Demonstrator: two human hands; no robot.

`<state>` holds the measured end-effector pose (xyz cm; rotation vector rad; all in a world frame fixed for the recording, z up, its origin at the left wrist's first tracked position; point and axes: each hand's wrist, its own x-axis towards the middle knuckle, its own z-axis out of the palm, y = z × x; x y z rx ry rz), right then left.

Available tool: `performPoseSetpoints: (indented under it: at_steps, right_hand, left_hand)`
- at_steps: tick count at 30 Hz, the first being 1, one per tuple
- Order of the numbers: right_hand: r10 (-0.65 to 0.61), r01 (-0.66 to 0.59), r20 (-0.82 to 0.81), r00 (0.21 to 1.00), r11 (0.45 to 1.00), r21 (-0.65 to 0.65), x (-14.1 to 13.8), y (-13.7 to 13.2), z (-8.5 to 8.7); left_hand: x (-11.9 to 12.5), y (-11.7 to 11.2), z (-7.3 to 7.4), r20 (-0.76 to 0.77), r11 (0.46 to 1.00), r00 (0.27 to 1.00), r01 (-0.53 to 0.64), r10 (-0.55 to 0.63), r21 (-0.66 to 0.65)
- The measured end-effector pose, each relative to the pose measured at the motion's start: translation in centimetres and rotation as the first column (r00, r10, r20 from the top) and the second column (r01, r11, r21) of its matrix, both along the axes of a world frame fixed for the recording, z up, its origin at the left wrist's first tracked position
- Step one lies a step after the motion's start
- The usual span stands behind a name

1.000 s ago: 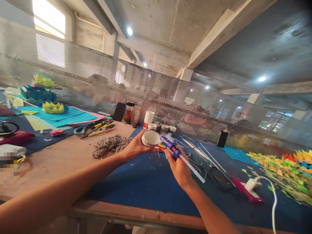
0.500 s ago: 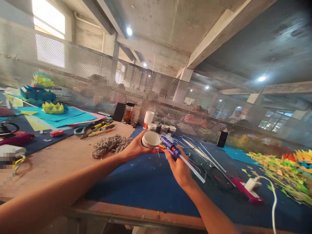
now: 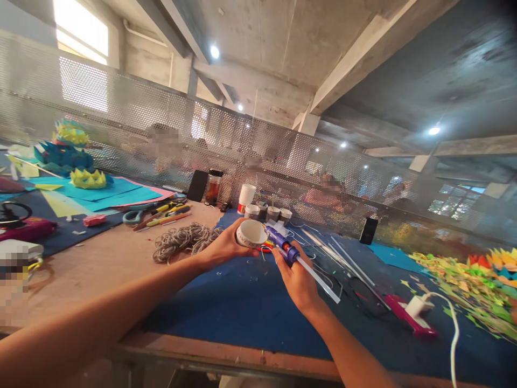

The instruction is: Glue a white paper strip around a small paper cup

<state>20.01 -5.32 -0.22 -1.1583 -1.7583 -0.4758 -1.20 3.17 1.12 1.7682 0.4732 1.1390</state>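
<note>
From where I sit, the largest thing on my feed is a perforated metal screen (image 3: 274, 145), slanting across the back of the worktable. Nearer me, a dark blue mat (image 3: 226, 318) spreads beneath both hands, and to its left I have the bare wooden tabletop (image 3: 97, 280). A heap of green and yellow paper cut-outs (image 3: 456, 285) fills the right side, while blue paper sheets (image 3: 109, 194) lie at the left. A tangled bundle of cord (image 3: 183, 242) sits on the wood beside my left wrist, and a magenta power strip (image 3: 410, 315) rests on the mat at right

My 2 hands are both occupied above the mat. On the right hand (image 3: 298, 277), I see the fingers closed around a purple glue gun (image 3: 283, 245), a long translucent stick (image 3: 319, 279) jutting from its rear. On the left hand (image 3: 226, 242), the fingers are curled about a small white cup (image 3: 251, 233), thumb at its side and fingertips under it, its mouth tipped toward me. The gun's front end is right at the cup's rim; whether they touch, I cannot tell
</note>
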Motion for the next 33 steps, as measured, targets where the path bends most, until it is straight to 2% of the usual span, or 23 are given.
performPoseSetpoints:
  at_steps: [4,19,33]
  right_hand:
    - [-0.017,0.016,0.016,1.0,1.0,0.008,-0.07,-0.01,0.05]
    - [0.004,-0.004,0.025,1.0,1.0,-0.003,0.03,0.03,-0.11]
    - [0.074,-0.075,-0.016,0.997,0.996,-0.05,-0.32,-0.21,0.15]
  left_hand:
    - [0.04,0.02,-0.12,0.005,0.999,0.999,0.038,-0.037,-0.028]
    - [-0.02,0.03,-0.38,-0.028,0.998,0.997,0.066,-0.066,-0.018]
    - [-0.02,0.0,-0.39,-0.035,0.997,0.997,0.073,-0.074,-0.007]
